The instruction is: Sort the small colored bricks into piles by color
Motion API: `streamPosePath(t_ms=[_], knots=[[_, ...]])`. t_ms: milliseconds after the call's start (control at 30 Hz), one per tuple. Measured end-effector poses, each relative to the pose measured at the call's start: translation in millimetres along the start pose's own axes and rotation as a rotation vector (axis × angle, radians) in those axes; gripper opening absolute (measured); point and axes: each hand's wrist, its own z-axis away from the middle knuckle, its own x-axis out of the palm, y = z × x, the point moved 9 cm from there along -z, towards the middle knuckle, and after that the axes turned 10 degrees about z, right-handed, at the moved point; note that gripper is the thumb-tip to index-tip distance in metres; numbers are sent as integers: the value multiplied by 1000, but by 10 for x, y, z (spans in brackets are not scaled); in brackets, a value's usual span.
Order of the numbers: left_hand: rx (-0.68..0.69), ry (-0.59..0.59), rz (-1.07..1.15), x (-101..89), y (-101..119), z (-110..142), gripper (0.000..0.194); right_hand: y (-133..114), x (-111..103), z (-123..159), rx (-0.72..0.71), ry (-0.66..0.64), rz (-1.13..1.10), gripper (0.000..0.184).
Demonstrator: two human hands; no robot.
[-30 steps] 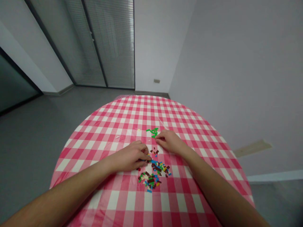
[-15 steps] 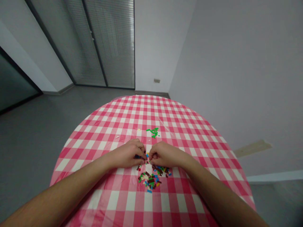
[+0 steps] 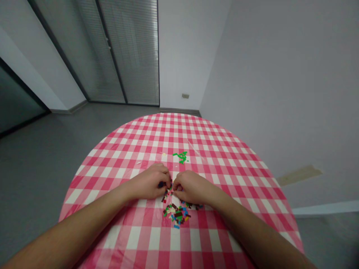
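Here's the round bench, draped in glossy pink-and-white gingham, with the grey floor beyond it. Both hands curl close together at the centre: the left hand pinches dark plastic bricks, while the right hand is curled over, its grip hidden, can't tell! Just below sits a heap of tiny multicoloured bricks; farther out, a loose scatter of green bricks.

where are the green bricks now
In the head view, the green bricks lie on the checked tablecloth, just beyond the gap between the left hand and right hand.
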Motion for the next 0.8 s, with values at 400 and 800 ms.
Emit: streamPosePath(t_ms=[400,800], knots=[[-82,40,-89,14,-8,-39,7,281,-219,21,61,201,-147,14],[-91,18,-92,79,33,-55,12,1217,-192,45,306,344,-114,24]])
